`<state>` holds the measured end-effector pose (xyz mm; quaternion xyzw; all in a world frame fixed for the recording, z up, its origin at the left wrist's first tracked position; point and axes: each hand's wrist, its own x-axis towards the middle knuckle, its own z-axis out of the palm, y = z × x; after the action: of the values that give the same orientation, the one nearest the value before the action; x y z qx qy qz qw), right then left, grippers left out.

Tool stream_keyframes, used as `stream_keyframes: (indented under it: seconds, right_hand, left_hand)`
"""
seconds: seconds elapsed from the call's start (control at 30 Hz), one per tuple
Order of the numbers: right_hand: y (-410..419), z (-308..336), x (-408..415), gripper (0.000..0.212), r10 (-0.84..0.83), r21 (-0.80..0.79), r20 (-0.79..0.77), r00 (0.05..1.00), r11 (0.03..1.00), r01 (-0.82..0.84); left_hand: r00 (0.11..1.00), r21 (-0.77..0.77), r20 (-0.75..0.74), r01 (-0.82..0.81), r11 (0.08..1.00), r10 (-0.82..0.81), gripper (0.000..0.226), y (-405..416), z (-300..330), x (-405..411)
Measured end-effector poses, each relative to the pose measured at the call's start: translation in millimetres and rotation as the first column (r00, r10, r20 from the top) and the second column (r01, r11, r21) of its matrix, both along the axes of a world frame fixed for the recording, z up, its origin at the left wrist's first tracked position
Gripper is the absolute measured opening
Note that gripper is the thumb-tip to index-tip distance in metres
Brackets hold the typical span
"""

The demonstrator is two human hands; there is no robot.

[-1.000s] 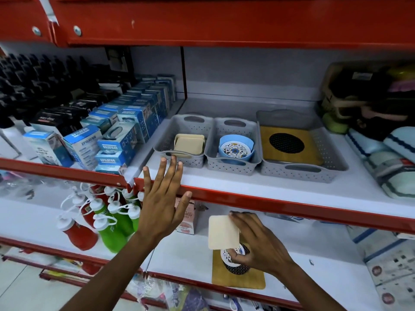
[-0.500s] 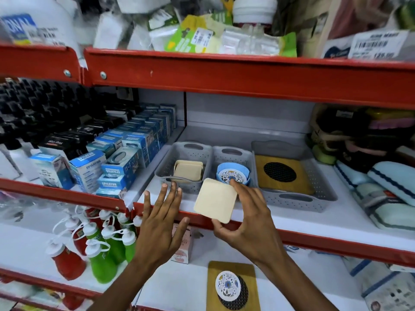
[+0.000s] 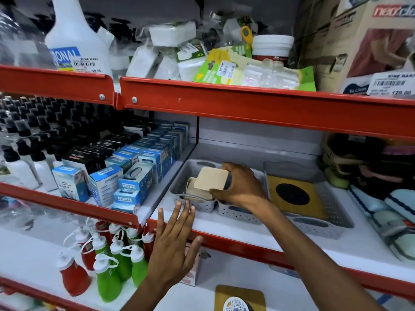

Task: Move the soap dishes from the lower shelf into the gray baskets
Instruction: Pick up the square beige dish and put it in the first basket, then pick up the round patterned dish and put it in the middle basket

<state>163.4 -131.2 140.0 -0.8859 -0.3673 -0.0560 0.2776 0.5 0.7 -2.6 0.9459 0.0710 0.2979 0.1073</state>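
Note:
My right hand [image 3: 239,187] grips a square cream soap dish [image 3: 210,180] and holds it over the left gray basket [image 3: 179,182], just above the cream dishes [image 3: 190,187] lying inside. The middle gray basket [image 3: 235,213] is mostly hidden under that hand. A large gray basket [image 3: 325,218] to the right holds a yellow square dish with a black grille [image 3: 292,196]. My left hand [image 3: 174,241] hovers flat, fingers spread, at the red shelf edge in front of the left basket. On the lower shelf lies a tan square dish with a round patterned piece [image 3: 239,298].
Blue boxes [image 3: 134,176] stand left of the baskets. Folded slippers and towels [image 3: 386,198] crowd the right side. Red and green squeeze bottles [image 3: 107,261] sit on the lower shelf at left. The red shelf lip [image 3: 247,245] runs in front of the baskets.
My right hand lifted the cream dish from the lower shelf, up past the red lip, and over the left basket. The view tilted upward. My left hand stayed near the shelf edge.

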Motion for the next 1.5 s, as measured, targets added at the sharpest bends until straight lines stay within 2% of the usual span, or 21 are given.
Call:
stream_keyframes:
  seconds: [0.23,0.43,0.47,0.53,0.6,0.73,0.83,0.9,1.0,1.1,1.2,1.27,1.33,1.43,1.5]
  right_hand:
    - [44,-12,41,0.048,0.15,-0.237,-0.082,0.985,0.957,-0.166]
    - [48,-10,45,0.039,0.227,-0.319,-0.117,0.967,0.914,-0.253]
    - [47,-10,43,0.043,0.221,-0.314,-0.132,0.966,0.915,-0.253]
    - [42,-9,38,0.066,0.201,-0.293,-0.144,0.969,0.927,-0.236]
    - [32,-10,29,0.088,0.17,-0.297,-0.08,0.982,0.936,-0.186]
    - [-6,-18,-1,0.09,0.169,-0.314,0.179,0.969,0.943,-0.107]
    - [-40,-41,-27,0.092,0.167,-0.29,0.386,0.907,0.956,-0.052]
    - [-60,-58,-41,0.09,0.164,-0.257,0.451,0.877,0.965,-0.049]
    - [-88,-85,-57,0.083,0.208,-0.219,0.501,0.84,0.97,-0.11]
    - [-110,-120,-62,0.074,0.325,-0.236,0.561,0.762,0.944,-0.229]
    - [-131,-168,-55,0.068,0.493,-0.362,0.607,0.624,0.87,-0.335]
    - [-139,-200,-50,0.068,0.612,-0.5,0.521,0.595,0.784,-0.368]
    - [-142,-233,-44,0.064,0.623,-0.556,0.354,0.697,0.74,-0.379]
    - [-139,-273,-39,0.066,0.404,-0.52,0.032,0.914,0.788,-0.33]
    - [-137,-290,-40,0.075,0.218,-0.501,-0.21,0.953,0.813,-0.296]
  left_hand:
    - [0.999,-0.002,0.033,0.019,1.0,-0.019,0.066,2,0,0]
    - [0.999,0.001,0.03,0.015,1.0,-0.015,0.065,3,-1,2]
    - [0.999,-0.002,0.029,0.014,1.0,-0.014,0.065,3,-1,2]
    - [0.999,-0.007,0.029,0.015,1.0,-0.014,0.065,3,-1,2]
    - [0.999,-0.008,0.032,0.018,1.0,-0.018,0.065,3,0,2]
    - [0.999,-0.007,0.033,0.005,1.0,-0.005,0.065,3,0,2]
    - [0.999,-0.007,0.046,-0.003,1.0,0.003,0.064,2,0,3]
    - [0.998,0.01,0.061,-0.003,1.0,0.002,0.064,2,1,3]
    - [0.997,0.04,0.081,-0.01,0.999,0.006,0.064,1,-1,4]
    - [0.995,0.043,0.093,-0.023,0.999,0.019,0.064,0,-2,5]
    - [0.995,0.049,0.091,-0.038,0.998,0.033,0.064,-2,-2,5]
    - [0.996,0.043,0.083,-0.046,0.998,0.042,0.063,-3,-2,5]
    - [0.996,0.048,0.074,-0.056,0.997,0.052,0.063,-3,-1,5]
    - [0.996,0.056,0.071,-0.065,0.996,0.061,0.063,-3,-1,4]
    - [0.996,0.058,0.066,-0.071,0.996,0.068,0.063,-4,0,5]
